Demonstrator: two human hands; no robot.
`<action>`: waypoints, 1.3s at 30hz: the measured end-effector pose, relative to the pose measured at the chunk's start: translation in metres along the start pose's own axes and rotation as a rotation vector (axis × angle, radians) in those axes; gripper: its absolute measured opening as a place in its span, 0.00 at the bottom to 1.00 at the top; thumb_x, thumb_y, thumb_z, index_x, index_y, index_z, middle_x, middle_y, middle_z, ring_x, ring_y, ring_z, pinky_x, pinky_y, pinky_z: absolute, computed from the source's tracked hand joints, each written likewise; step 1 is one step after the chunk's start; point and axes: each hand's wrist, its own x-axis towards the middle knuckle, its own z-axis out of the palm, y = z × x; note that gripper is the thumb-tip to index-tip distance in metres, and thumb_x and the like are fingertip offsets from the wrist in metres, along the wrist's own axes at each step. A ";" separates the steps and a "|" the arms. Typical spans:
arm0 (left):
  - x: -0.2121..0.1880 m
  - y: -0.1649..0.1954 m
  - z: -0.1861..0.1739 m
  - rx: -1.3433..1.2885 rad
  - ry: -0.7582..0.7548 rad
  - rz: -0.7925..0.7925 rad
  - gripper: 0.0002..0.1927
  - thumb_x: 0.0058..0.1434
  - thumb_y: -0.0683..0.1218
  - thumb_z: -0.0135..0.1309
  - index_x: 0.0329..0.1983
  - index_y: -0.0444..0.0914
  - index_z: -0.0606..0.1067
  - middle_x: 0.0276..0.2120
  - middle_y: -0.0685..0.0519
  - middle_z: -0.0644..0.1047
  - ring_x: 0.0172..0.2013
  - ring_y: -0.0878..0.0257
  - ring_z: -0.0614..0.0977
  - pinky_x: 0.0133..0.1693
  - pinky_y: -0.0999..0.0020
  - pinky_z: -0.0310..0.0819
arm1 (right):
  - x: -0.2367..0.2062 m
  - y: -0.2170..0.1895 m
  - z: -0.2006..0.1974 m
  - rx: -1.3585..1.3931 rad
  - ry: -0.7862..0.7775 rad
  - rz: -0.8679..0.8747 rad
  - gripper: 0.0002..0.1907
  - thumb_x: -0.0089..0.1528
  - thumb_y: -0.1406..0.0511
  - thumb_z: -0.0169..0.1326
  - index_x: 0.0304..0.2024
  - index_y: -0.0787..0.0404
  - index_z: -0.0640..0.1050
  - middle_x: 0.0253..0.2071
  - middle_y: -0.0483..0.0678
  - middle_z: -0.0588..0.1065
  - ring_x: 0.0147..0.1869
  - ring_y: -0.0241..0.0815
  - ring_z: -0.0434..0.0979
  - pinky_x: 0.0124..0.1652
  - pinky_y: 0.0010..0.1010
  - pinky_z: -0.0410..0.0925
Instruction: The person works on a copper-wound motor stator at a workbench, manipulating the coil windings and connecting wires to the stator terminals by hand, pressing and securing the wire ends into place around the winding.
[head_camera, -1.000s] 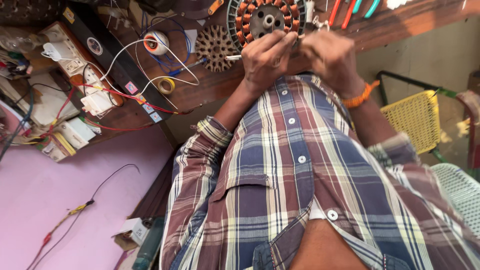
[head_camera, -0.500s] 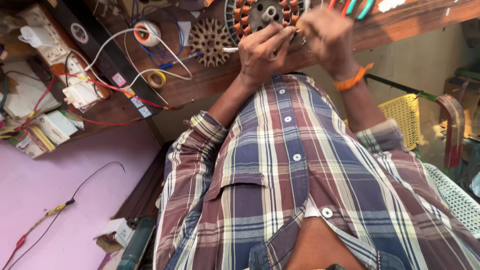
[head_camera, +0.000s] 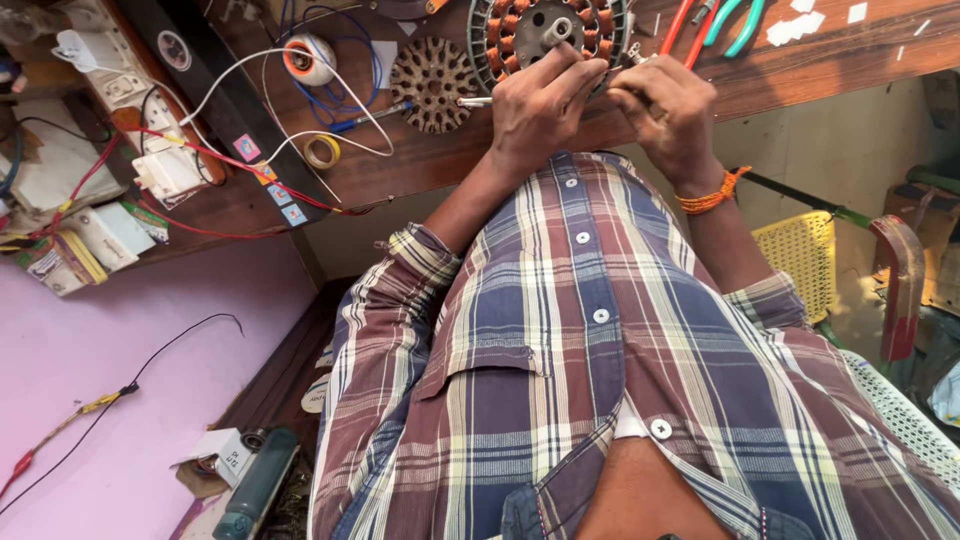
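A: Your wooden bench (head_camera: 800, 70) runs across the top, and the round motor stator (head_camera: 545, 30) with its copper coils sits at its near edge, right above your hands.

B: What are my hands doing there?

A: Your left hand (head_camera: 538, 105) lies on the stator's lower rim, fingers curled down close together over the coils and touching them. Your right hand (head_camera: 668, 112), the one with the orange wrist thread (head_camera: 712, 195), is just beside it, fingers pinched narrow. What it pinches is too small to tell.

B: And around them?

A: A perforated metal disc (head_camera: 432, 83) lies left of the stator, then a spool of wire (head_camera: 308, 58) and a small roll of tape (head_camera: 322, 151). Red and green-handled pliers (head_camera: 722, 25) rest to the right.
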 end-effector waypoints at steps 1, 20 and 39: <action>-0.001 0.000 0.000 0.010 -0.001 0.001 0.09 0.63 0.45 0.62 0.46 0.45 0.80 0.35 0.58 0.78 0.32 0.61 0.83 0.33 0.65 0.76 | 0.000 -0.001 -0.002 -0.002 0.003 -0.007 0.07 0.68 0.73 0.66 0.46 0.65 0.81 0.43 0.52 0.77 0.44 0.48 0.80 0.43 0.35 0.71; -0.001 0.000 0.000 -0.022 0.032 0.011 0.07 0.60 0.43 0.65 0.39 0.42 0.79 0.33 0.56 0.77 0.29 0.60 0.81 0.32 0.64 0.74 | 0.021 0.010 0.008 0.033 0.022 0.018 0.05 0.69 0.71 0.67 0.44 0.65 0.82 0.39 0.51 0.78 0.42 0.46 0.79 0.41 0.35 0.70; -0.002 -0.010 -0.004 -0.118 -0.050 -0.013 0.07 0.58 0.42 0.64 0.37 0.40 0.76 0.32 0.54 0.78 0.30 0.58 0.83 0.32 0.63 0.76 | 0.023 -0.006 0.004 0.011 0.036 -0.021 0.04 0.68 0.73 0.64 0.41 0.67 0.80 0.39 0.54 0.77 0.42 0.48 0.79 0.42 0.37 0.70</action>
